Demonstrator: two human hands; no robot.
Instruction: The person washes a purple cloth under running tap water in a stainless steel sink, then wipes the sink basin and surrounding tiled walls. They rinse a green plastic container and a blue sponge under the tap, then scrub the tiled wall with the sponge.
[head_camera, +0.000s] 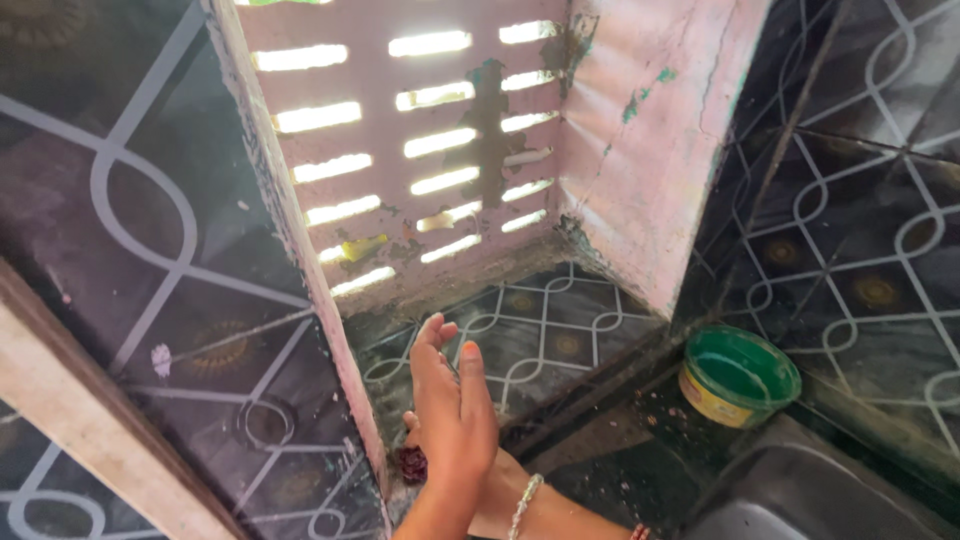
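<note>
Palms are pressed together, left hand (455, 410) flat with fingers straight, right hand (492, 485) mostly hidden, its grip untellable, beside a dark red lump (412, 465); rubbing is judged in hand.

Glossy dark patterned tiles (560, 330), rough peeling pink plaster wall (650, 130), smooth green plastic bowl (738, 377), beaded bracelet (524, 503)

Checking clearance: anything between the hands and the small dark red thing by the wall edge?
Nothing visible. The dark red thing lies right beside the left hand; the right hand is mostly hidden behind it.
</note>
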